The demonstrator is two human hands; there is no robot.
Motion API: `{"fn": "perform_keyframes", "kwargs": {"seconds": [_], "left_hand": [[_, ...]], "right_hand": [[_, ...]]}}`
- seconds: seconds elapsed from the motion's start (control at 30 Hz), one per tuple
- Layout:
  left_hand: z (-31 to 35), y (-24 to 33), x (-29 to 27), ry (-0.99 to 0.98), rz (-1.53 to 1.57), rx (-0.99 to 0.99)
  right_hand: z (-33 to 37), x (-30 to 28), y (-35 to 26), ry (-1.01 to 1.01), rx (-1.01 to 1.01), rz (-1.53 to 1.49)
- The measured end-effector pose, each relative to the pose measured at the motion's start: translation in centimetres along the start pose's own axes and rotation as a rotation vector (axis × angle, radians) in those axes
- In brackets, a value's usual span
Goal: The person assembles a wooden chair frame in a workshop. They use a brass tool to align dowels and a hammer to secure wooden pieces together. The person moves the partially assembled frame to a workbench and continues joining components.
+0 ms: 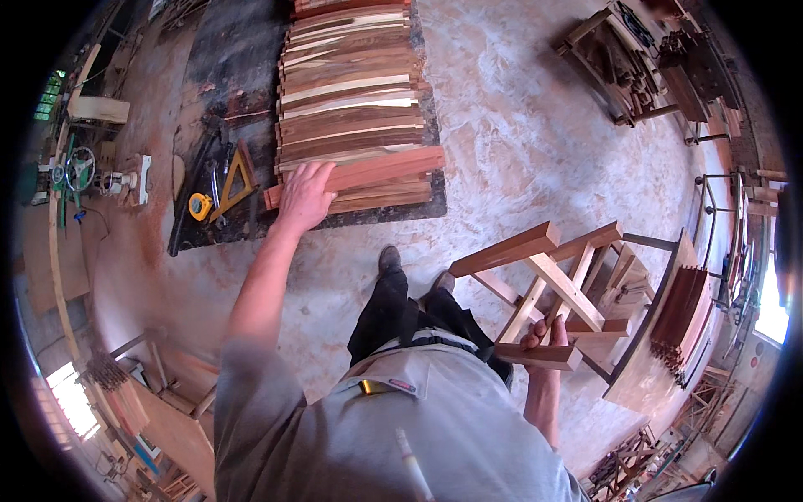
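Observation:
My left hand (305, 194) is closed around the left part of a reddish wooden slat (386, 166). The slat lies slantwise over the near end of a long row of stacked slats (351, 100), brown with pale edges. On my right, my right hand (545, 332) has its fingers curled around a pale crosspiece of a wooden frame (569, 291). Thick reddish-brown legs and lighter crossing bars make up this frame, which is held tilted beside my leg. Part of the right palm is hidden behind the wood.
The slats rest on a dark board (433, 201). Left of them lie a yellow tape measure (199, 206), a yellow set square (237, 180) and wrenches. A bench with a bundle of reddish sticks (682, 314) stands at right. A rack of wood pieces (615, 67) is at far right.

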State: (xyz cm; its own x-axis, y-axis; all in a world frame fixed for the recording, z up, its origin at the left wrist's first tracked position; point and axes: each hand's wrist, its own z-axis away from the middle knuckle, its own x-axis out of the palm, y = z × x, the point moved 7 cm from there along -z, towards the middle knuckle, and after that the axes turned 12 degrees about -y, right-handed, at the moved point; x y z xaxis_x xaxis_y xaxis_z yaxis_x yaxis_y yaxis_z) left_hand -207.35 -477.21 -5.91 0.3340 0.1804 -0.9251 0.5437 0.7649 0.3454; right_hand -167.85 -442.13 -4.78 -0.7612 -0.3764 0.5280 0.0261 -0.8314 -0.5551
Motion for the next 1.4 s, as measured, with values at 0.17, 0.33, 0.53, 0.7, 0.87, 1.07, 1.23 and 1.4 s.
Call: {"fn": "perform_keyframes", "kwargs": {"seconds": [0.17,0.33,0.53,0.7,0.87,1.07,1.23,1.4], "left_hand": [[0.2,0.1,0.7,-0.040,-0.034,-0.023],[0.4,0.1,0.9,-0.098,-0.075,-0.092],[-0.5,2.3,1.2,-0.073,-0.117,-0.092],[-0.5,2.7,1.7,-0.019,-0.154,-0.103],[-0.6,3.1,1.3,0.008,-0.151,-0.070],[-0.7,3.0,0.6,0.017,-0.066,-0.036],[-0.9,3.3,0.0,-0.036,-0.008,-0.037],[-1.1,2.6,0.6,-0.015,-0.013,-0.024]], "right_hand": [[-0.7,-1.3,0.9,-0.013,0.026,0.000],[-0.7,0.0,1.2,0.018,0.052,0.014],[-0.5,1.9,1.1,0.035,0.042,0.012],[-1.2,3.3,0.8,0.018,0.078,0.071],[-1.6,3.9,0.5,-0.010,0.028,0.102],[-1.6,4.3,1.2,-0.019,0.036,0.038],[-1.4,3.6,1.7,-0.009,0.028,0.024],[-1.2,2.4,2.1,-0.005,0.033,-0.015]]}}
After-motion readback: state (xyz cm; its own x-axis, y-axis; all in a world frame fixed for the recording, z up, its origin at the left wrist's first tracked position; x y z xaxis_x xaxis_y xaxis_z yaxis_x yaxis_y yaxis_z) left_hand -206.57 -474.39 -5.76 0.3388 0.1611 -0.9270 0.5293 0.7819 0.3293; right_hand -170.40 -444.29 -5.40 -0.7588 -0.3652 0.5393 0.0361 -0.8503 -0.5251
